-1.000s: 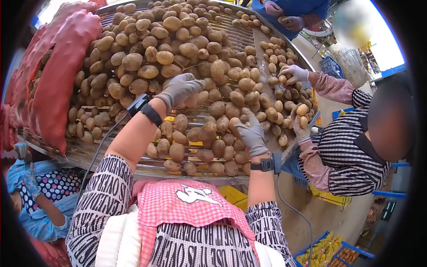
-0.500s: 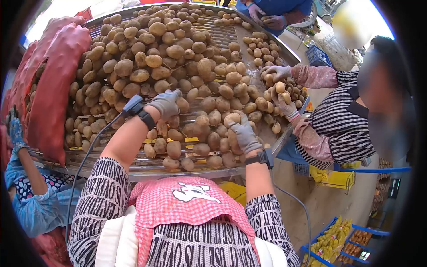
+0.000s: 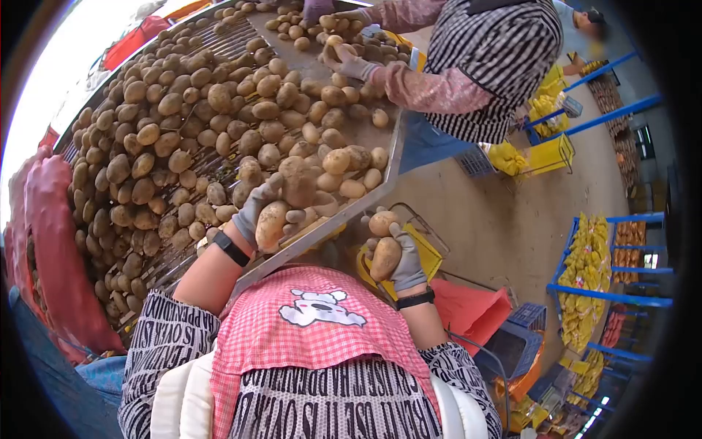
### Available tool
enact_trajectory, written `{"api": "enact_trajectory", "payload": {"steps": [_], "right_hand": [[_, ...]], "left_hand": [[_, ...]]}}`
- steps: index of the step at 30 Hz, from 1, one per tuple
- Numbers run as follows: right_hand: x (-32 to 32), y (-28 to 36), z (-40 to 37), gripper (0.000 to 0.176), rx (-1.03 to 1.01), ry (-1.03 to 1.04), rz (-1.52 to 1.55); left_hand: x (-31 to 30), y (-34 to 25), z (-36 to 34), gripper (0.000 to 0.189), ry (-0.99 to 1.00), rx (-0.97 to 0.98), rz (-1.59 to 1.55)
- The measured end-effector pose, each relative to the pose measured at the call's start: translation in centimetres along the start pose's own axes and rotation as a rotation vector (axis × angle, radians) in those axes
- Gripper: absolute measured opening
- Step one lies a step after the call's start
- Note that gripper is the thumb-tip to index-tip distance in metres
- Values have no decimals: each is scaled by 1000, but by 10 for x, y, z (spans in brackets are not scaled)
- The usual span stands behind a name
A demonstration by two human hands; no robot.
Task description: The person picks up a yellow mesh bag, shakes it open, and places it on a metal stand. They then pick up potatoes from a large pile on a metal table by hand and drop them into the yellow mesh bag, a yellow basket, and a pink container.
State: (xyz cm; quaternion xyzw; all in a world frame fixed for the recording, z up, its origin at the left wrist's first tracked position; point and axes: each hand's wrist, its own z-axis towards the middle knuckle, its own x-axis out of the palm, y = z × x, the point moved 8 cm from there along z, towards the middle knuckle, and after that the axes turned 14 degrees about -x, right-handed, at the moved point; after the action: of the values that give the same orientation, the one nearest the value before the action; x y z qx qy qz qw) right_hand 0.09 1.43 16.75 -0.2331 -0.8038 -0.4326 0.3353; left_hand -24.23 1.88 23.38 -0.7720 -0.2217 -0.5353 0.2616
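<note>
My gloved left hand (image 3: pixel 256 205) is closed around a pale potato (image 3: pixel 271 227) at the front edge of the slatted metal table (image 3: pixel 351 214). A larger, dirt-covered potato (image 3: pixel 298 181) is against its fingers. Beyond the table's edge, my gloved right hand (image 3: pixel 409 263) grips two potatoes, an oblong one (image 3: pixel 386 259) and a smaller one (image 3: pixel 382 223) above it. They are over a yellow container (image 3: pixel 423 247), whose inside is mostly hidden. A large heap of potatoes (image 3: pixel 157 139) covers much of the table.
Across the table, a co-worker's gloved hand (image 3: pixel 349 63) holds a potato. A red mesh sack (image 3: pixel 62 249) lies at the left. To my right are a red bag (image 3: pixel 472 311), a dark blue crate (image 3: pixel 508 347) and racks with yellow net bags (image 3: pixel 585 282).
My view has turned to the right. My right hand has moved off the table with potatoes in it, and my left hand has come to the front edge and closed on a potato.
</note>
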Motion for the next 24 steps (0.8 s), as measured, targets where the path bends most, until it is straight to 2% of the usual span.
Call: {"api": "enact_trajectory", "payload": {"steps": [1,3,4,6,8,9,11,12,14,15,17,18,19,21,22,23,24], "right_hand": [[-12,5,-11,39,-28,-27,18],[-68,21,-35,35,-139,-376,-4],[-93,19,-44,35,-180,-487,145],[-157,22,-59,36,-288,-572,130],[-181,35,-75,34,-438,-667,48],[-182,35,-78,34,-430,-663,43],[-189,51,-100,33,-679,-853,-139],[-182,56,-101,34,-621,-899,-244],[-169,57,-100,32,-558,-809,-193],[-160,54,-94,30,-506,-738,-134],[-130,45,-75,31,-391,-670,-134],[-110,38,-61,31,-304,-598,-178],[-92,28,-46,31,-217,-526,-221],[-46,5,-6,27,-58,-262,-255],[-18,-4,12,28,-25,-160,-255],[12,-13,29,30,9,-59,-253],[49,-19,44,32,22,-10,-170]], "left_hand": [[-2,16,28,66,-25,-125,-87],[2,44,81,55,-44,-281,-67],[5,62,105,51,-78,-385,-26],[17,94,141,40,-149,-522,153],[28,128,168,47,-190,-630,313],[30,145,182,47,-194,-623,306],[3,154,201,48,-429,-450,689],[-8,151,198,48,-450,-423,669],[-17,125,187,63,-583,-291,1561],[-24,116,173,63,-631,-271,1531],[-36,127,138,56,-418,-530,1134],[-21,113,113,48,-421,-481,1203],[-31,109,95,48,-452,-454,1178],[-48,101,60,41,-479,-220,927],[-44,95,35,37,-477,-175,804],[-55,93,14,37,-498,-147,783],[-66,85,-8,35,-533,-6,741]]}}
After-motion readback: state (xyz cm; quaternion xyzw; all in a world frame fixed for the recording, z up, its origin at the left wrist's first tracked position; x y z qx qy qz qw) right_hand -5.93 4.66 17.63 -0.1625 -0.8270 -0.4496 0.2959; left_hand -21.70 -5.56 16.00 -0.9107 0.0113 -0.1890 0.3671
